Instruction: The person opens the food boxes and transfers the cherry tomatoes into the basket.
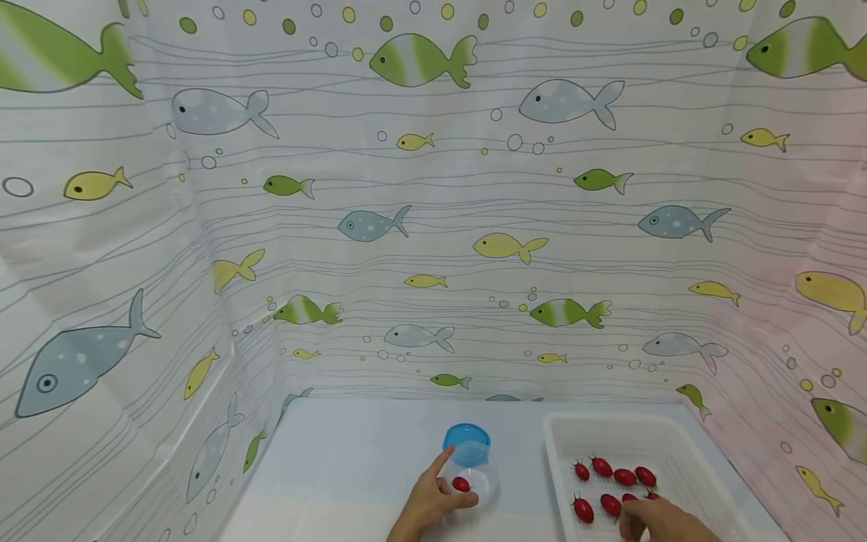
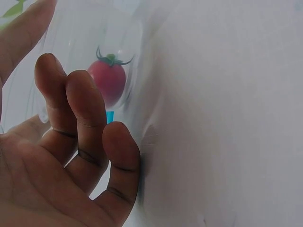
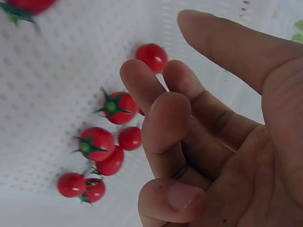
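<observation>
My left hand curves round the side of a small clear plastic container, thumb at the near side and index finger by the far rim. One red cherry tomato lies inside it; its green stem shows in the left wrist view. Just behind is a round blue lid, partly overlapped by the clear plastic. Over the white basket, my right hand reaches above several cherry tomatoes. Its fingers are loosely bent in the right wrist view, with nothing seen between them and the thumb.
The basket has perforated sides and floor and stands at the right of the pale table. A fish-patterned white curtain encloses the table at the back and both sides.
</observation>
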Motion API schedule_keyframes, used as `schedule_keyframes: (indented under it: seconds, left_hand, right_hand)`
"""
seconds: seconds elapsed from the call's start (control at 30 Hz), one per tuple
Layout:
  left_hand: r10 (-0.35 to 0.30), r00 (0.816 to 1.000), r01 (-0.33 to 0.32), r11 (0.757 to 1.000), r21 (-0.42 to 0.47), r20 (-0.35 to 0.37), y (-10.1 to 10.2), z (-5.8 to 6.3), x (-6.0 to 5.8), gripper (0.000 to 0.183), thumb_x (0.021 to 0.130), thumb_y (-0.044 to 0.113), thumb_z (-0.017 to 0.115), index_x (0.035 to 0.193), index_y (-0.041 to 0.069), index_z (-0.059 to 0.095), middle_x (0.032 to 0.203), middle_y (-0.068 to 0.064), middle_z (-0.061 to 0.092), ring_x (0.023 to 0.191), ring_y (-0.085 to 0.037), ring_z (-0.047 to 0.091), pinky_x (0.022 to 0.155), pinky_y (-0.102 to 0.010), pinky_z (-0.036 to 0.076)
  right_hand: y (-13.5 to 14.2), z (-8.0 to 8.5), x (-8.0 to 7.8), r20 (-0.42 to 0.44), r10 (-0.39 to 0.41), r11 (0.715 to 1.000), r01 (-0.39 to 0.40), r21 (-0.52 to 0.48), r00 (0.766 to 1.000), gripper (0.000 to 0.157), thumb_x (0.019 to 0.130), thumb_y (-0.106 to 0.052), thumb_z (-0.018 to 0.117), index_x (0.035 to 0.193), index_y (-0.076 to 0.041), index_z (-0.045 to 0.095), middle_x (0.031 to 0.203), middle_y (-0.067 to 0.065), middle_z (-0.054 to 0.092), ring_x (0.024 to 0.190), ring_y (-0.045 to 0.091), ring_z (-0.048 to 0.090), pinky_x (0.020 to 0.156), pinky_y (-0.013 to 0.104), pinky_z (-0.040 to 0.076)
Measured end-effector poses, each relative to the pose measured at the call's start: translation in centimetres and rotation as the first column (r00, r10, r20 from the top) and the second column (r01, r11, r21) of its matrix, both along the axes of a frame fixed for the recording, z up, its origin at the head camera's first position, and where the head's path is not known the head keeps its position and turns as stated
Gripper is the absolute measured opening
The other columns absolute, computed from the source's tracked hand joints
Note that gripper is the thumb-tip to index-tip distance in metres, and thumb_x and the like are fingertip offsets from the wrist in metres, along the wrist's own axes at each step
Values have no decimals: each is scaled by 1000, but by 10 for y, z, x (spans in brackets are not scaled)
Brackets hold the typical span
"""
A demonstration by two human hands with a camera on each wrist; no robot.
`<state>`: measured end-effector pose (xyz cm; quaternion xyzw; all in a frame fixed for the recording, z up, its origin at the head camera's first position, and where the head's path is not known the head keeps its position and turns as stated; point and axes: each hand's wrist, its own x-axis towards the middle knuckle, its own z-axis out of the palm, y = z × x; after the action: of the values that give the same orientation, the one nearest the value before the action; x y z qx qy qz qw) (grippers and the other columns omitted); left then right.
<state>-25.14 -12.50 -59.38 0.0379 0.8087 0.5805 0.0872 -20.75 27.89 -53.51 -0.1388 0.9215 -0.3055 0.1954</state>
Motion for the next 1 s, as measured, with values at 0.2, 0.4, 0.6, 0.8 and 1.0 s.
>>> schedule_keyframes:
  seconds: [0.2,0.4,0.6,0.8,1.0]
  left_hand:
    - [3,1000,-3,1000,-3,-4,-1,0,0,101,76,35,91,158,12,36,64,2,48,61,-15,50,56,-27,42]
    - [-4,1000,4,1000,-3,1,-1,-1,-2,100,77,34,91,158,13,36,64,1,49,61,-15,50,56,-27,42]
    - [-1,1000,1,1000,-8,9,0,-1,-2,100,76,34,91,158,12,36,65,1,50,61,-15,50,56,-27,42]
    - [5,1000,-5,1000,-6,20,-1,1,-2,100,76,33,91,157,12,37,65,1,51,61,-15,51,56,-28,42]
    - [24,999,-23,999,-22,38,1,1,-3,101,74,36,92,157,14,38,66,1,52,63,-16,53,58,-28,44]
  right_hand:
    - [-11,25,-4,-175,48,998,-55,-31,983,22,90,-39,76,93,-19,67,81,-8,61,71,9,54,68,32,54]
    - [-35,42,-9,-342,71,993,-98,-61,937,16,94,-37,73,101,-23,69,89,-18,64,71,0,53,64,23,50]
    - [-65,53,-15,-458,84,990,-128,-66,885,23,95,-39,71,111,-22,69,99,-17,66,68,-1,50,60,23,46]
    - [-92,64,-30,-407,118,984,-161,-74,906,30,93,-46,71,114,-25,70,105,-12,69,68,2,53,60,24,49]
    - [-120,65,-41,-348,187,972,-225,-72,919,29,93,-45,72,114,-25,71,103,-11,70,70,3,56,62,25,51]
